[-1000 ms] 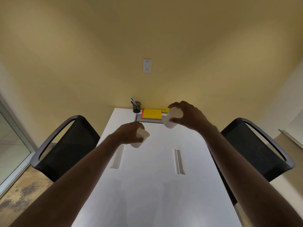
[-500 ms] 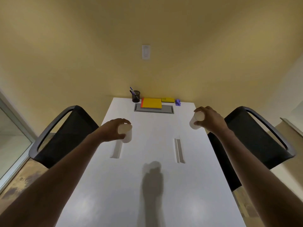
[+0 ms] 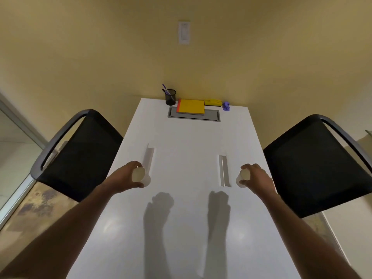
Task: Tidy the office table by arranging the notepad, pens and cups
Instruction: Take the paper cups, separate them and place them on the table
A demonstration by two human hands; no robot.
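Each hand holds a white cup over the white table (image 3: 185, 228). My left hand (image 3: 125, 177) grips the left cup (image 3: 139, 175) near the table's left side. My right hand (image 3: 256, 179) grips the right cup (image 3: 243, 177) near the right side. Both cups are low, at or just above the tabletop; contact is unclear. At the far end stand a black mesh pen holder (image 3: 170, 97) with purple pens (image 3: 165, 89) and a yellow notepad (image 3: 190, 106) with a red spine lying over a grey cable hatch (image 3: 211, 117).
A yellow object (image 3: 213, 102) and a small purple object (image 3: 226, 105) lie right of the notepad. Two narrow slots (image 3: 148, 158) (image 3: 223, 170) sit in the tabletop between the hands. Black chairs (image 3: 78, 154) (image 3: 316, 164) flank the table. A glass panel (image 3: 12, 150) is at far left.
Both hands have drawn apart and back toward me with their cups, from the far middle of the table to its left and right sides, and lower.
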